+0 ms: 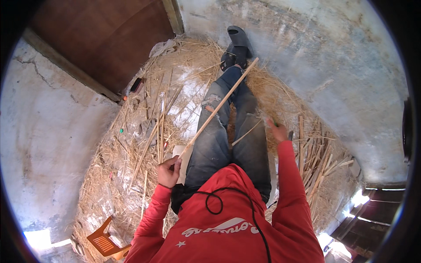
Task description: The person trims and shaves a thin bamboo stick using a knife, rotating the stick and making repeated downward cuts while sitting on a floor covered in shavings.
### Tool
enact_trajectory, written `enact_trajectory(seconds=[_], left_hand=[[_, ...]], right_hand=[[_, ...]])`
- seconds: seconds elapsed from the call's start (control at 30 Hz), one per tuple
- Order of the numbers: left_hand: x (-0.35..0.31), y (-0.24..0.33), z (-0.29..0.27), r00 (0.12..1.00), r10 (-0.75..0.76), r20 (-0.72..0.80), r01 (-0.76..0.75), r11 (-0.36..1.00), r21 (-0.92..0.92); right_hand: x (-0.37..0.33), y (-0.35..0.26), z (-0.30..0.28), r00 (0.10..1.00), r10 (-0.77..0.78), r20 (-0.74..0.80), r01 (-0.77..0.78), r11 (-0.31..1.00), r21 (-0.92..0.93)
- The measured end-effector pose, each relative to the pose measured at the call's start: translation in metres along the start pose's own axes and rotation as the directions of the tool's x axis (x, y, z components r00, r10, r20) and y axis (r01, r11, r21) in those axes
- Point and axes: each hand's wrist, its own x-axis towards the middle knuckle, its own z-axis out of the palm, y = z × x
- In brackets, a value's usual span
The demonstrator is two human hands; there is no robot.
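Observation:
I sit on a straw-covered floor with my legs in grey jeans stretched out. My left hand is closed on the near end of a long pale stick, which slants up and across my legs toward my dark shoes. Out to the right, my right hand grips a short thin splinter of cane together with a small green-handled tool that is mostly hidden. I wear a red long-sleeved top.
A pile of split cane strips lies right of my legs, and long thin sticks lie on the left among the straw. An orange plastic stool sits at lower left. Concrete walls and a brown wooden door surround the spot.

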Motion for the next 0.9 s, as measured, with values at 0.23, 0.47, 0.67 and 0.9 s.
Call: enact_trajectory(seconds=[0.23, 0.47, 0.67, 0.9], left_hand=[[0.007, 0.012, 0.015, 0.997, 0.009, 0.076, -0.014, 0.998, 0.063], [0.009, 0.008, 0.023, 0.991, 0.129, 0.034, -0.132, 0.984, 0.122], [0.018, 0.013, 0.032, 0.973, 0.218, 0.077, -0.231, 0.891, 0.392], [0.034, 0.025, 0.043, 0.967, 0.225, 0.117, -0.253, 0.86, 0.442]], right_hand=[[-0.01, -0.027, 0.055, 0.914, -0.367, -0.175, 0.356, 0.93, -0.093], [0.063, 0.015, -0.029, 0.488, 0.122, -0.864, -0.016, 0.991, 0.13], [0.005, -0.014, 0.006, 0.819, -0.334, -0.466, 0.419, 0.904, 0.087], [-0.187, -0.153, 0.095, 0.744, -0.601, 0.292, 0.647, 0.757, -0.091]])
